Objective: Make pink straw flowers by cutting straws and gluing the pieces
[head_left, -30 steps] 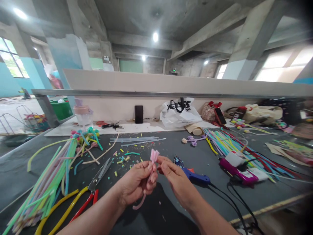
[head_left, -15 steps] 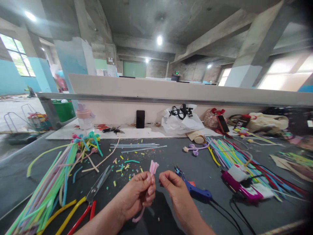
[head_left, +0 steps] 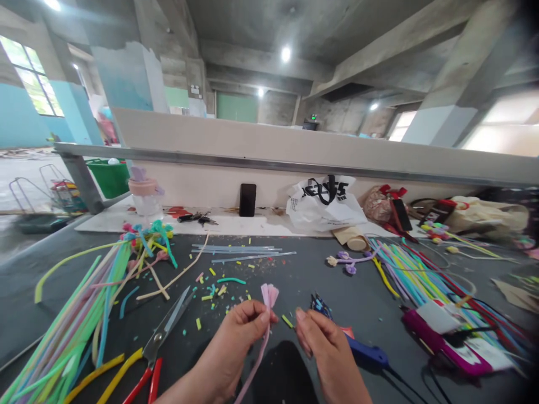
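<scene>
My left hand (head_left: pixel 242 342) pinches a pink pipe-cleaner piece (head_left: pixel 269 295) just below its bunched, flared top; its thin stem hangs down past the palm. To the right, my right hand (head_left: pixel 326 348) is apart from it, thumb and fingertips pressed together; whatever they may hold is too small to make out. A small yellow-green scrap (head_left: pixel 287 321) shows between the two hands. Behind my right hand lies a blue glue gun (head_left: pixel 366 352) with a dark tip. Scissors (head_left: pixel 158 339) with red and yellow handles lie open left of my left hand.
Bundled coloured stems (head_left: pixel 80 325) lie at the left, more stems (head_left: pixel 425 275) at the right near a purple device (head_left: pixel 446 342). Clear glue sticks (head_left: pixel 252 255) and cut scraps cover the middle. A phone (head_left: pixel 247 200), a cup (head_left: pixel 145 196) and a white bag (head_left: pixel 326 205) stand behind.
The view has shifted slightly. My left hand has turned, so the pink stem shows more fully below the fingers. My right hand has moved a little away from the pink piece.
</scene>
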The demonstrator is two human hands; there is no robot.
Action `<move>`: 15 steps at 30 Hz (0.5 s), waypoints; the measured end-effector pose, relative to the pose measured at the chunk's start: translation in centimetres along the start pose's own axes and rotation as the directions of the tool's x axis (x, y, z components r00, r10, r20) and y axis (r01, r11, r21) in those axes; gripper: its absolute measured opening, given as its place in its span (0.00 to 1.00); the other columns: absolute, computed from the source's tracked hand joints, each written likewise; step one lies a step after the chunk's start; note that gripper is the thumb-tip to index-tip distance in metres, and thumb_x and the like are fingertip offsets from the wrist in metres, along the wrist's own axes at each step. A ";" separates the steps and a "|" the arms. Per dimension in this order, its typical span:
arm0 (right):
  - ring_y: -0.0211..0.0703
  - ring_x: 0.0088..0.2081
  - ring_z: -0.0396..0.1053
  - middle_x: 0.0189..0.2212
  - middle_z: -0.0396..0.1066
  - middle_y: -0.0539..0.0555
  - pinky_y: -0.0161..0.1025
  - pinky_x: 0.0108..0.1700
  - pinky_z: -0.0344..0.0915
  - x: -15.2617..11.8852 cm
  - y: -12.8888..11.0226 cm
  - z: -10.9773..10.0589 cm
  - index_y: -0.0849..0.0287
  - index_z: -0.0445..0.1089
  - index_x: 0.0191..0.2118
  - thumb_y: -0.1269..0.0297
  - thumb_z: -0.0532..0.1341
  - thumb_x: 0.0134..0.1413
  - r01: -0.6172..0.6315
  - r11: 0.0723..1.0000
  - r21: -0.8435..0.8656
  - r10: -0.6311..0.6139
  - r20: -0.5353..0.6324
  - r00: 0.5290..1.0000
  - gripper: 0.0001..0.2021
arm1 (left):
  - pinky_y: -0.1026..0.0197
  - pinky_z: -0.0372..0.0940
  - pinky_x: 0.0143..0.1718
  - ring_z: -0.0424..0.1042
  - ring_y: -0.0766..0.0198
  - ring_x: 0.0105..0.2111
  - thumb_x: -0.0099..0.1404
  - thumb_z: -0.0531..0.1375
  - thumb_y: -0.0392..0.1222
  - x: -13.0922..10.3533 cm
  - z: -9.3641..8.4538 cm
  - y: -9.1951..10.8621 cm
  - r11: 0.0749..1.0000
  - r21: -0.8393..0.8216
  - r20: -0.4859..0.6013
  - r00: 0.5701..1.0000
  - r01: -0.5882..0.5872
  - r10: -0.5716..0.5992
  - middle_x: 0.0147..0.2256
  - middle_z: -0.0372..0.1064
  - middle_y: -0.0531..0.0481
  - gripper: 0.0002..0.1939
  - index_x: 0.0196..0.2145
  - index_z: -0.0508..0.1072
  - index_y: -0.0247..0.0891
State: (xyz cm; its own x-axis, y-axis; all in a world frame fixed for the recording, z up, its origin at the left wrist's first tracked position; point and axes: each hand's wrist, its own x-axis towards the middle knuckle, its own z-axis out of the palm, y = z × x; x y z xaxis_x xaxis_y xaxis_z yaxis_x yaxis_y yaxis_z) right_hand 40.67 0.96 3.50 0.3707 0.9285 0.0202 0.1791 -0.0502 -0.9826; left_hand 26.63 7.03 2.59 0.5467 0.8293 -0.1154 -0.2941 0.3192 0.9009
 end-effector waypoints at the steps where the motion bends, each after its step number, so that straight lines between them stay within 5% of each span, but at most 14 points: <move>1: 0.34 0.21 0.45 0.16 0.47 0.44 0.33 0.23 0.46 -0.1 -0.1 0.1 0.57 0.50 0.18 0.48 0.53 0.52 0.016 1.000 -0.015 -0.016 -0.007 1.000 0.22 | 0.68 0.54 0.33 0.61 0.70 0.29 0.55 0.61 0.41 0.1 0.0 0.0 0.999 0.036 -0.015 0.999 -0.031 0.032 0.28 0.68 0.50 0.07 0.27 0.70 0.34; 5: 0.35 0.22 0.51 0.18 0.51 0.45 0.33 0.25 0.50 -0.1 0.1 0.3 0.57 0.54 0.20 0.48 0.51 0.54 0.104 0.992 -0.076 -0.104 0.004 0.995 0.20 | 0.66 0.55 0.33 0.62 0.68 0.29 0.52 0.62 0.39 0.4 -0.1 -0.2 0.965 0.158 -0.060 0.973 -0.210 0.221 0.27 0.65 0.52 0.07 0.22 0.68 0.35; 10: 0.37 0.22 0.57 0.19 0.59 0.46 0.33 0.26 0.56 0.2 -0.7 -0.4 0.58 0.64 0.30 0.50 0.54 0.52 0.233 0.963 -0.138 -0.245 -0.078 0.966 0.15 | 0.62 0.56 0.42 0.65 0.63 0.37 0.50 0.60 0.33 1.0 -0.7 -0.2 0.821 0.357 -0.046 0.870 -0.445 0.491 0.34 0.67 0.49 0.04 0.20 0.68 0.36; 13: 0.38 0.23 0.59 0.21 0.63 0.48 0.34 0.27 0.58 -0.8 -2.4 -0.2 0.58 0.65 0.31 0.51 0.55 0.52 0.286 0.934 -0.215 -0.317 -0.130 0.939 0.14 | 0.61 0.57 0.42 0.66 0.62 0.37 0.51 0.58 0.32 1.2 -0.8 -0.2 0.857 0.334 -0.106 0.888 -0.392 0.447 0.33 0.69 0.48 0.05 0.20 0.68 0.37; 15: 0.38 0.23 0.60 0.21 0.64 0.49 0.34 0.26 0.58 -2.0 -3.9 1.1 0.57 0.66 0.30 0.53 0.54 0.53 0.343 0.902 -0.263 -0.366 -0.041 0.930 0.13 | 0.60 0.58 0.40 0.66 0.63 0.33 0.51 0.57 0.32 1.3 -0.8 -0.2 0.887 0.332 -0.121 0.918 -0.321 0.377 0.29 0.68 0.49 0.04 0.21 0.69 0.36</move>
State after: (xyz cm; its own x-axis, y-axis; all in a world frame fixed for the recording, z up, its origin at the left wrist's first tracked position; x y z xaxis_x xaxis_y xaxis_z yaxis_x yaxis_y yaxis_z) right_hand 38.21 -0.23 7.13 0.3167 0.8665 0.3858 0.5285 0.1765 -0.8304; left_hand 26.74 8.40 1.95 0.2960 0.9374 0.1834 -0.1762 -0.1351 0.9750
